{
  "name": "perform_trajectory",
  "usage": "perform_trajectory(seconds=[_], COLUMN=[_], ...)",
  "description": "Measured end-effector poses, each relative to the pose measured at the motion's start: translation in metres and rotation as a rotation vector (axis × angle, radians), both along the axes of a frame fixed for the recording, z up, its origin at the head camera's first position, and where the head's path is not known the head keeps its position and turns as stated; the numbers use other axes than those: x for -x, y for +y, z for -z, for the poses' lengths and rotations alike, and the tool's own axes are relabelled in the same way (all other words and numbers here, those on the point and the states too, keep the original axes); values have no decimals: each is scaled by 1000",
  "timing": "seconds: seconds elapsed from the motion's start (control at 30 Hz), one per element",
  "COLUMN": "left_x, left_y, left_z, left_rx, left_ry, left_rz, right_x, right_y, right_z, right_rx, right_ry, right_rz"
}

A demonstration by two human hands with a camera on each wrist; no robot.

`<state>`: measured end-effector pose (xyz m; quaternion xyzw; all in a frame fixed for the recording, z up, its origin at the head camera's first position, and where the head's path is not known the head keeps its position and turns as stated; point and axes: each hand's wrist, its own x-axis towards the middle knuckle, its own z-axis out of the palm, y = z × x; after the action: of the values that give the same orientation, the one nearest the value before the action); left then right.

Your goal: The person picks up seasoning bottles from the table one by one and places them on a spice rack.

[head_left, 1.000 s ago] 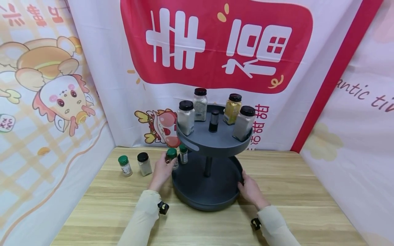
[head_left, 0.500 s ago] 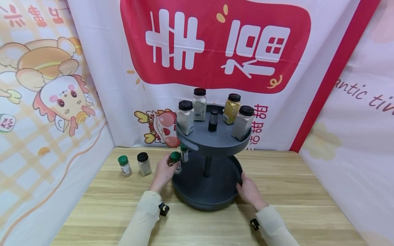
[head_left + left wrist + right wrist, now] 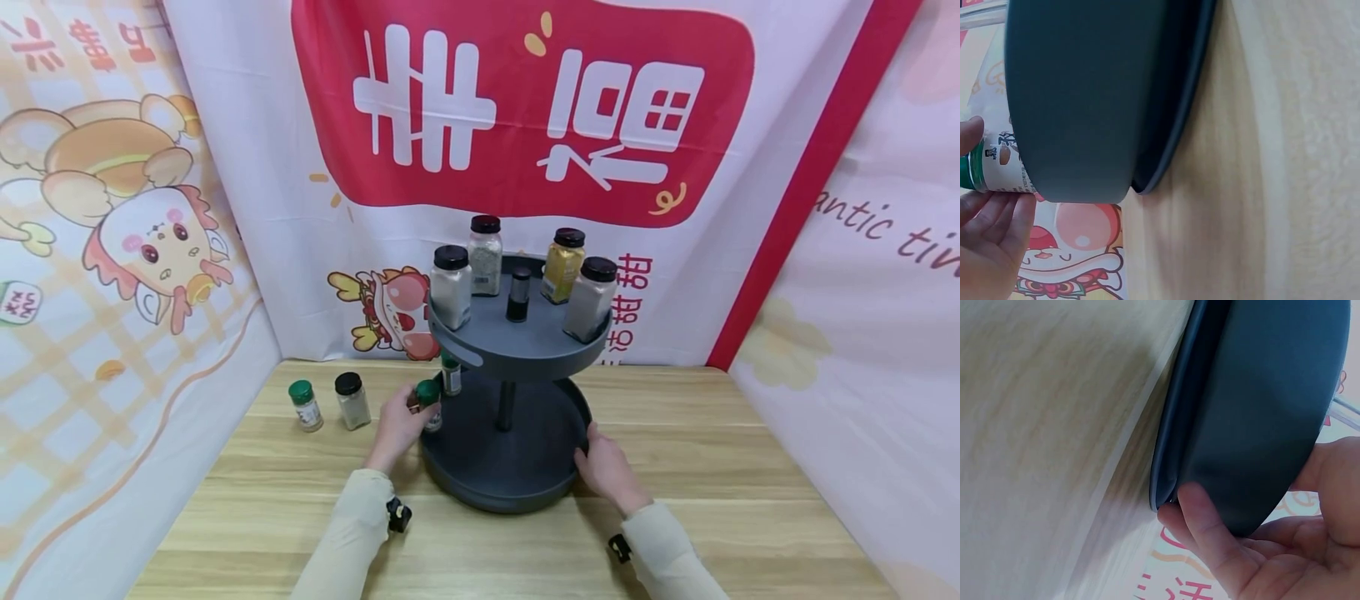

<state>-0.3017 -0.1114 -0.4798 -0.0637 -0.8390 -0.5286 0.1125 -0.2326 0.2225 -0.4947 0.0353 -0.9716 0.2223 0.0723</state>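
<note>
With four jars (image 3: 452, 292) and one bottle (image 3: 452, 379) shelved, the left grip (image 3: 401, 423) pinches another bottle (image 3: 428, 393) at the lower tray (image 3: 491, 471), the right grip (image 3: 611, 473) clasps that tray, and two containers (image 3: 353, 404) seemingly remain on the desk (image 3: 690, 442).

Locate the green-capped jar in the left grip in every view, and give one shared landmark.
Head: the green-capped jar is left of centre, in the left grip, at the left edge of the lower tray.
Left wrist: far left, label showing, green cap cut by the frame.
Right wrist: not in it.
Shared landmark: the lower tray.
</note>
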Motion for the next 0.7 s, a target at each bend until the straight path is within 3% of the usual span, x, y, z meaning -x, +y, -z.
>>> perform_trajectory(seconds=[0.4, 0.7], left_x=[3, 5], left_y=[-1, -1], left_z=[6, 11], left_rx=[48, 77], left_ry=[-61, -39], left_rz=[-18, -36], right_x=[-2, -1], right_y=[-1, -2], right_z=[-1, 0], right_rx=[4, 9], right_ry=[9, 10], right_rz=[14, 22])
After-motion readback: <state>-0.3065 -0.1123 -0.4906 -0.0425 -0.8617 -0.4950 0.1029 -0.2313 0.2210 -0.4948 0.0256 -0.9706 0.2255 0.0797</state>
